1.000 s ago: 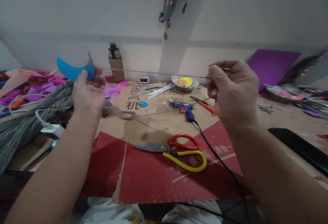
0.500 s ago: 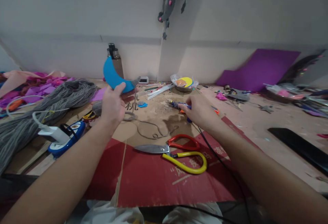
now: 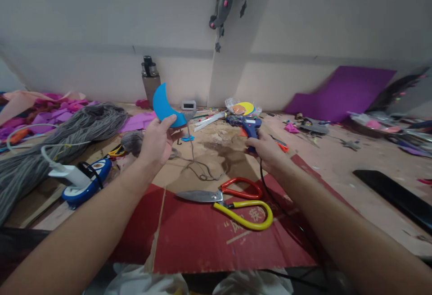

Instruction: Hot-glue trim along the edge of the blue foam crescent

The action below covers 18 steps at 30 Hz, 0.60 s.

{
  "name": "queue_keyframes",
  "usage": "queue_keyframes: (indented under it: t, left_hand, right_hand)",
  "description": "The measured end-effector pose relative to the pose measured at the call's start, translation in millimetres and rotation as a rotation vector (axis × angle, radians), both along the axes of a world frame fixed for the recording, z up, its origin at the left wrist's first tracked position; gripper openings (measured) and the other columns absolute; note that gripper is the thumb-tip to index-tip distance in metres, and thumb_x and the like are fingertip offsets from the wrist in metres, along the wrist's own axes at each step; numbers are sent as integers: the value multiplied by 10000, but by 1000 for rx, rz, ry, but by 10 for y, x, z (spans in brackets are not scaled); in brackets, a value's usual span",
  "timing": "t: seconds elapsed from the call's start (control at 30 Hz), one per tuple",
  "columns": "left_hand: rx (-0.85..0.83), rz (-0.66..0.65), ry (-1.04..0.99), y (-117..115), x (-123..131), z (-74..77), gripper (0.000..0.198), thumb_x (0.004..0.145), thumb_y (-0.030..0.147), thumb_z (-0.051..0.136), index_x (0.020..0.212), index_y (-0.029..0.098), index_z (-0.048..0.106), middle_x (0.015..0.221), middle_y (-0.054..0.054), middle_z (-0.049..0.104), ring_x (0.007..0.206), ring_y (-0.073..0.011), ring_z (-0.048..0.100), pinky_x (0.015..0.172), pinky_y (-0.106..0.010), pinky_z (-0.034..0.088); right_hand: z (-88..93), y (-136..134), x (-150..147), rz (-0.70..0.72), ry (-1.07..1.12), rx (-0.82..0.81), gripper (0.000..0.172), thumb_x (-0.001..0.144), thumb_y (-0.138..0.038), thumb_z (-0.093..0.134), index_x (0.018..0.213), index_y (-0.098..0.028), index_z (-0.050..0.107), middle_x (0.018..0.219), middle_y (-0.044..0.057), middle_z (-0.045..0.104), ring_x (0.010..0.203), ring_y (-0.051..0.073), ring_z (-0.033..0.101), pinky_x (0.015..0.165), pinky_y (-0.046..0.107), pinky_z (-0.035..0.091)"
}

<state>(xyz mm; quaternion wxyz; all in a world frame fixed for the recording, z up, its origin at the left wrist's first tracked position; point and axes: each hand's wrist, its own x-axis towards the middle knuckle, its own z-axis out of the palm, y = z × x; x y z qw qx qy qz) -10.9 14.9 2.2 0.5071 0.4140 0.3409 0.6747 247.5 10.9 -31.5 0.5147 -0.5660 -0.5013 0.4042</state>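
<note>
Between the thumb and fingers of my left hand [image 3: 158,139] is a blue crescent moon cutout [image 3: 165,106], with grey yarn wrapped round its right tip. From that tip a strand of grey yarn [image 3: 202,169] trails down onto the cardboard. My right hand [image 3: 265,148] is wrapped round the handle of a blue glue gun [image 3: 249,127], its nozzle pointing left, apart from the moon. Scissors [image 3: 199,196] with one red and one yellow handle lie in front, between my forearms.
A red and brown cardboard sheet [image 3: 189,245] covers the table's middle. At left are a grey yarn bundle [image 3: 97,124] and a blue power strip [image 3: 87,184]. White glue sticks [image 3: 211,120] and a bottle [image 3: 150,79] stand further back. A black slab [image 3: 394,193] lies at right.
My right hand has lifted the glue gun off the cardboard and now grips its handle. My left hand has shifted the blue moon right and slightly down.
</note>
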Motion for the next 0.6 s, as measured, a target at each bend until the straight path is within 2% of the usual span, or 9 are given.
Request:
queue_keyframes:
  t: [0.1,0.17,0.23,0.3,0.4,0.53,0.6]
  left_hand:
    - [11,45,14,22,1,-38,175,674,267,689,779,171,588,725,-9,658,656,-149,635,577,-269,487]
    - [6,78,31,36,0,-62,180,668,265,696,771,168,585,714,-6,656,640,-145,633,551,-255,470]
    - [-11,110,48,51,-4,-83,197,658,273,702,768,163,583,721,-10,660,629,-144,634,524,-241,455]
    - [-28,137,70,64,-8,-101,217,646,286,707,770,158,583,732,-18,666,615,-143,636,503,-230,444]
    - [-29,153,105,71,-5,-118,217,645,289,702,769,155,585,726,-21,663,602,-141,637,481,-217,431]
    - [-13,178,134,64,17,-127,181,656,263,683,748,151,574,696,-22,648,577,-131,624,454,-202,411]
    - [-14,187,152,61,29,-132,169,658,250,675,741,148,569,676,-24,640,571,-135,621,445,-200,404]
  right_hand:
    - [247,-131,-213,132,309,86,350,590,-149,635,895,-221,480,800,-33,565,558,67,453,465,183,380]
    - [397,-202,-339,266,385,139,328,631,-178,642,915,-219,482,865,-9,597,557,66,439,437,184,338]
    - [468,-258,-427,353,374,208,278,702,-225,621,945,-224,487,921,5,609,568,70,438,442,193,335]
    - [442,-305,-471,360,275,278,230,773,-264,583,980,-229,488,908,3,606,571,77,437,463,209,350]
    - [292,-372,-469,286,-4,358,215,840,-284,541,1039,-223,486,873,7,599,613,102,474,549,246,411]
    - [151,-446,-446,246,-369,487,216,868,-269,511,1074,-204,497,973,57,601,834,174,555,758,326,460]
    - [141,-463,-455,243,-482,523,219,874,-267,497,1081,-198,500,986,73,596,877,196,561,797,348,458]
